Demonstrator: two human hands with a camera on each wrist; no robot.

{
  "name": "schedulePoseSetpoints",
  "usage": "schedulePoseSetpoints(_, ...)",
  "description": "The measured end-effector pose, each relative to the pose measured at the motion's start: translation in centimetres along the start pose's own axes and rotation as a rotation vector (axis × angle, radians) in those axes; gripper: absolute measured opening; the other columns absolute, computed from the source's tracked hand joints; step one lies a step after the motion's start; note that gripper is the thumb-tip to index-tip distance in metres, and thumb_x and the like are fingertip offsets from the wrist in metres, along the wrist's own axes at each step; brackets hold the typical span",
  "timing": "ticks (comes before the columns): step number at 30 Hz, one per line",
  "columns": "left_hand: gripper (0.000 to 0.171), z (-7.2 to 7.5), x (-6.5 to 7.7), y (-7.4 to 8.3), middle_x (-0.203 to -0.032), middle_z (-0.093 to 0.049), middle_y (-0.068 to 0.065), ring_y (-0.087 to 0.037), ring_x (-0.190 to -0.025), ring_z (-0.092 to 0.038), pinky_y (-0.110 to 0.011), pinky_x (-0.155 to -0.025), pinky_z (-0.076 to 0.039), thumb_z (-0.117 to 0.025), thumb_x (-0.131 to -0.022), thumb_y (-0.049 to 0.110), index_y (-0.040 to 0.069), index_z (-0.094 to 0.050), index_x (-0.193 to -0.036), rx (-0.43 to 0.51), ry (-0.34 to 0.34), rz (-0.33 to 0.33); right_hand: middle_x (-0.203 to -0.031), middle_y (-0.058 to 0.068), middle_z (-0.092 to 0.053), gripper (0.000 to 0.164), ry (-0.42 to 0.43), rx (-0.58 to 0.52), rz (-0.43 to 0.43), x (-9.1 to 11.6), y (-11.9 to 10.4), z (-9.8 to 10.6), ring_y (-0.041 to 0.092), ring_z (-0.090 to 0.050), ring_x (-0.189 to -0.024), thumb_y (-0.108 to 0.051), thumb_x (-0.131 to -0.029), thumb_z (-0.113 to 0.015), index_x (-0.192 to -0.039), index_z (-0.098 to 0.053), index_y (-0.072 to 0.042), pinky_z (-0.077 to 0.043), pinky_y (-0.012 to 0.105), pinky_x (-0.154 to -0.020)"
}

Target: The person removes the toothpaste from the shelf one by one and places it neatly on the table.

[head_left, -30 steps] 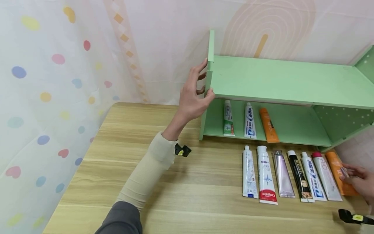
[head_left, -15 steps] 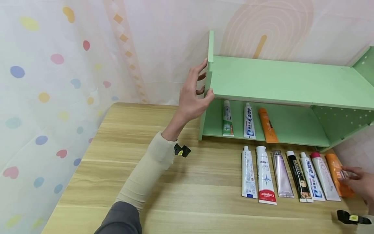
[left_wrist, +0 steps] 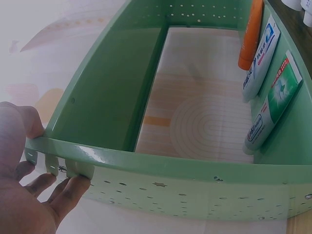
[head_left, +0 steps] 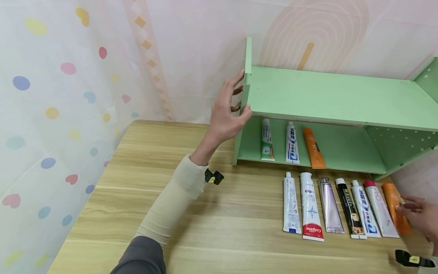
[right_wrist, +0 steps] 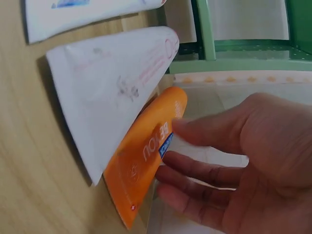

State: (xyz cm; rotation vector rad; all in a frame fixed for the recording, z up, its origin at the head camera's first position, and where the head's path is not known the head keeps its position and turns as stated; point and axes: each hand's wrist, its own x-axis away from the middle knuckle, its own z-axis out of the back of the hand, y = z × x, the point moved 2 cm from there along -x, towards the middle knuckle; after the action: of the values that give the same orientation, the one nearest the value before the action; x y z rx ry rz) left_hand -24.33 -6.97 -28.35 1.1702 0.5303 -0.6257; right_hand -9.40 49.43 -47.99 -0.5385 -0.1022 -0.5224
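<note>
My left hand (head_left: 224,118) grips the left side panel of a green shelf (head_left: 342,95), thumb on its front edge and fingers on the outer face. In the left wrist view this hand (left_wrist: 24,195) curls round the panel's rim. At the far right, my right hand (head_left: 422,217) is at the right edge of an orange tube (head_left: 395,207) lying on the table. The right wrist view has the thumb at the tube's edge, the fingers loosely extended beside it. A white tube with a red cap (head_left: 381,211) lies just left of the orange one.
More tubes lie in a row: a white-and-blue one (head_left: 366,209), a black one (head_left: 350,209), a silvery pink one (head_left: 331,207), a Colgate tube (head_left: 311,207) and a white one (head_left: 291,201). On the lower shelf stand a green-and-white tube (head_left: 267,139), a white-and-blue tube (head_left: 292,142) and an orange tube (head_left: 314,148).
The lower end of the orange tube on the table has shifted left, closer to the white tube, with my right hand following. My left hand keeps its hold on the shelf.
</note>
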Motion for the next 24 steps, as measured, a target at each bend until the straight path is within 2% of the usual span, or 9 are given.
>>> schedulePoseSetpoints(4,0.077,0.0,0.0,0.0,-0.156,-0.043,-0.008,-0.027,-0.133,-0.058,-0.034,-0.084,-0.064,-0.061,-0.086,0.003,0.011,-0.036,-0.159,-0.006,0.002,-0.001,-0.139,0.049,-0.032,0.058,0.046,-0.037,0.051,0.9,-1.7,0.4,0.062,-0.042,-0.116,-0.008,-0.104,-0.048,-0.150,-0.025,0.018,-0.052,0.034,-0.063)
schedulePoseSetpoints(7,0.078,0.0,0.0,0.0,-0.156,-0.043,-0.008,-0.028,-0.133,-0.057,-0.034,-0.084,-0.064,-0.061,-0.086,0.003,0.011,-0.036,-0.159,-0.004,0.003,0.000,-0.143,0.048,-0.030,0.061,0.063,-0.041,0.073,2.0,-3.5,1.0,0.063,-0.038,-0.122,-0.016,-0.106,-0.047,-0.152,-0.025,0.016,-0.052,0.039,-0.066)
schedulePoseSetpoints(9,0.078,0.0,0.0,0.0,-0.157,-0.043,-0.007,-0.029,-0.133,-0.057,-0.035,-0.085,-0.064,-0.060,-0.086,0.003,0.012,-0.036,-0.159,-0.001,0.003,0.003,-0.147,0.047,-0.027,0.065,0.047,-0.054,0.050,2.6,-4.6,1.3,0.062,-0.034,-0.125,-0.022,-0.107,-0.046,-0.155,-0.021,0.014,-0.053,0.051,-0.076)
schedulePoseSetpoints(12,0.078,0.0,0.0,-0.1,-0.157,-0.043,-0.007,-0.029,-0.133,-0.058,-0.036,-0.084,-0.064,-0.060,-0.086,0.002,0.013,-0.036,-0.159,0.003,0.006,0.002,-0.151,0.047,-0.022,0.071,0.012,-0.062,0.027,2.8,-5.4,1.5,0.064,-0.033,-0.129,-0.030,-0.108,-0.045,-0.158,-0.015,0.011,-0.053,0.059,-0.087)
schedulePoseSetpoints(15,0.077,-0.1,0.0,-0.1,-0.157,-0.043,-0.007,-0.029,-0.133,-0.057,-0.036,-0.084,-0.064,-0.060,-0.087,0.002,0.013,-0.036,-0.159,0.003,0.006,-0.001,-0.152,0.049,-0.020,0.079,-0.004,-0.057,0.074,2.1,-4.9,1.3,0.068,-0.032,-0.129,-0.038,-0.107,-0.046,-0.159,-0.012,0.011,-0.051,0.066,-0.087)
schedulePoseSetpoints(18,0.077,-0.1,0.0,-0.1,-0.158,-0.043,-0.006,-0.029,-0.134,-0.057,-0.036,-0.085,-0.064,-0.060,-0.087,0.003,0.013,-0.036,-0.159,0.000,0.005,0.000,-0.153,0.047,-0.024,0.084,0.044,-0.011,0.165,0.9,-3.7,0.4,0.067,-0.035,-0.128,-0.048,-0.106,-0.044,-0.160,-0.013,0.007,-0.047,0.069,-0.090)
schedulePoseSetpoints(20,0.077,-0.1,0.0,-0.1,-0.158,-0.043,-0.007,-0.029,-0.134,-0.057,-0.036,-0.085,-0.064,-0.060,-0.086,0.003,0.013,-0.036,-0.159,-0.001,0.005,0.000,-0.154,0.045,-0.025,0.085,0.067,0.019,0.196,0.7,-3.7,0.0,0.066,-0.035,-0.129,-0.052,-0.105,-0.043,-0.162,-0.014,0.003,-0.045,0.070,-0.091)
schedulePoseSetpoints(21,0.077,-0.1,0.0,-0.1,-0.158,-0.043,-0.007,-0.029,-0.134,-0.057,-0.035,-0.085,-0.064,-0.060,-0.086,0.003,0.013,-0.036,-0.159,0.000,0.005,0.000,-0.155,0.045,-0.023,0.084,0.062,0.016,0.210,0.9,-4.1,0.1,0.066,-0.034,-0.129,-0.051,-0.105,-0.044,-0.162,-0.014,0.002,-0.041,0.073,-0.096)
schedulePoseSetpoints(24,0.078,0.0,0.0,0.0,-0.158,-0.042,-0.006,-0.028,-0.134,-0.057,-0.036,-0.085,-0.064,-0.060,-0.086,0.003,0.013,-0.036,-0.159,0.004,0.004,0.005,-0.155,0.045,-0.024,0.079,0.049,0.021,0.242,2.3,-6.4,0.7,0.067,-0.035,-0.127,-0.045,-0.106,-0.046,-0.162,-0.016,0.004,-0.041,0.074,-0.094)
